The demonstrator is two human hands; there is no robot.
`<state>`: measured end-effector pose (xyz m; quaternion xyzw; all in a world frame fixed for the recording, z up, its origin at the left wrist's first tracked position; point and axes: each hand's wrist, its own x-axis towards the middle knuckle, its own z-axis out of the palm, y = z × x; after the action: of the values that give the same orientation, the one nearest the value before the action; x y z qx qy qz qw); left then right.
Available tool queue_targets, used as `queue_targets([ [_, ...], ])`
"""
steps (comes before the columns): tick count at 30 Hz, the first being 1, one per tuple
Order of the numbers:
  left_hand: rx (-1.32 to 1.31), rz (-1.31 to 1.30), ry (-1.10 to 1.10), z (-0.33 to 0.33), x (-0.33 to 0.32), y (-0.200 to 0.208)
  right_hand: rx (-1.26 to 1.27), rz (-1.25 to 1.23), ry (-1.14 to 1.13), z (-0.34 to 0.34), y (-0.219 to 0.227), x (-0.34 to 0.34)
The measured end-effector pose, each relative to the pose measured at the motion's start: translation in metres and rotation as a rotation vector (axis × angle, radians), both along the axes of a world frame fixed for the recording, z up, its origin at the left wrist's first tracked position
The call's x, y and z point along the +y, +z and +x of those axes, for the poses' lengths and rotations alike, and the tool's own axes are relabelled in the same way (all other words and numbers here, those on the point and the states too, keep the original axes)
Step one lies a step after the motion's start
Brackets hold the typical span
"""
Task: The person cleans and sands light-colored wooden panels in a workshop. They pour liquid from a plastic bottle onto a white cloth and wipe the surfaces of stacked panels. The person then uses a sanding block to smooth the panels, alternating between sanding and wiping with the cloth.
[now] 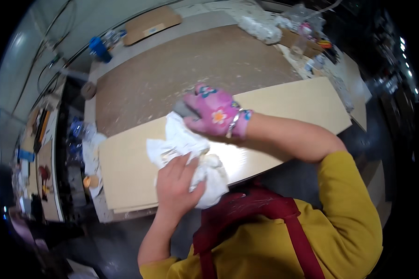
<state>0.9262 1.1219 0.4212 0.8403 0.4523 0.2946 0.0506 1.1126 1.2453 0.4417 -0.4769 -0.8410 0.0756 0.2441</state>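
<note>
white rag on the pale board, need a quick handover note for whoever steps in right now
Left hand: bare, pressing the bunched white rag onto the pale board.
Right hand: in a pink flowered glove, gripping the rag's upper end together with a small grey object I cannot identify.
The board lies across the dusty brown worktable, its near edge at the person's body.
Done: rag is on the board's left-centre. Left: cannot tell which parts of the board have been wiped.
</note>
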Motion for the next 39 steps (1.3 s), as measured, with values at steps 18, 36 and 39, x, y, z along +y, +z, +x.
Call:
queue_targets([
  [18,-0.103,-0.14,-0.373,-0.026,0.009,-0.006,-0.029,-0.233,0.417,-0.251,-0.003,0.05],
  [36,-0.251,-0.192,-0.33,-0.031,0.0,-0.028,-0.048,0.035,0.945,-0.274,0.029,-0.016],
  [39,-0.181,-0.058,-0.317,-0.027,0.003,-0.015,0.013,0.148,0.725,-0.28,-0.002,0.033],
])
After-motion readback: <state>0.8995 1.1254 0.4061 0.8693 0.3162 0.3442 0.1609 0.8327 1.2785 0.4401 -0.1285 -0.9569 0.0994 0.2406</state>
